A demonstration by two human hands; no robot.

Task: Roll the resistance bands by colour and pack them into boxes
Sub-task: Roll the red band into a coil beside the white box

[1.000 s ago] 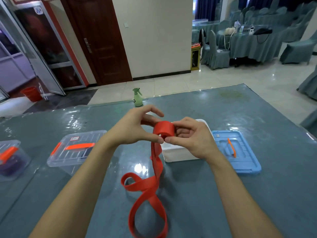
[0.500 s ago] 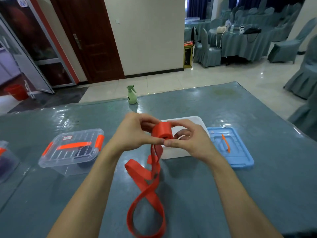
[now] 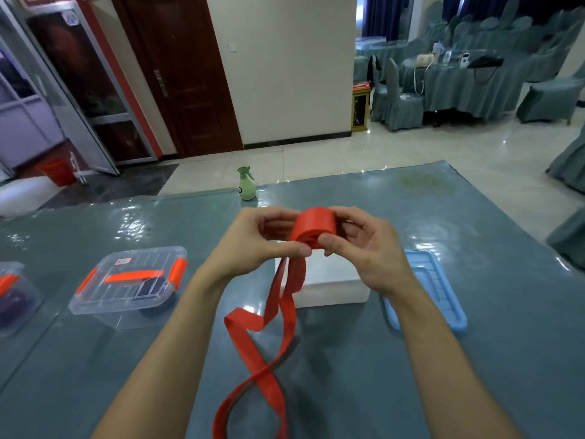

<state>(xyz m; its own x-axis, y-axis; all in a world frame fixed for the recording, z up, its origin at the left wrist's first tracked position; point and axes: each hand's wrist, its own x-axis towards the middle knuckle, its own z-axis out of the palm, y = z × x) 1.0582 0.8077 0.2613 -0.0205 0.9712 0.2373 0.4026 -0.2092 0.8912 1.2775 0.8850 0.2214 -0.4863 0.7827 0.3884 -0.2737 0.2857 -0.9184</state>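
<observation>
Counter (image 3: pixel 474 359): carrying the boxes, the lid and the loose end of the band, and shining under a glassy top.
Clear box (image 3: pixel 126 280): sitting at the left, lid clipped on by orange latches, something dark lying inside; not being touched.
White box (image 3: pixel 332 286): standing just beyond and below the hands, partly hidden by them; probably waiting for this colour.
Blue lid (image 3: pixel 440 293): lying flat just right of the white box, partly hidden by the right forearm.
Second clear box (image 3: pixel 12 296): showing only in part at the far left edge, holding something purple.
Red resistance band (image 3: pixel 285 312): hanging from the hands in two strands, twisting and crossing on the counter toward the near edge.
Left hand (image 3: pixel 253 242): pinching the strands between thumb and forefinger just beneath the roll.
Right hand (image 3: pixel 370 248): curling round the roll, thumb pressing on its front.
Roll (image 3: pixel 313 226): being held in the air above the white box, between both hands.
Spray bottle (image 3: pixel 246 185): standing by the counter's far edge, well apart from the work.
Change: looking fatter than a second ago, the slack loop being drawn in toward the hands.
Meaning: winding apparently going well but not finished; a long tail remaining, so packing not yet due.
</observation>
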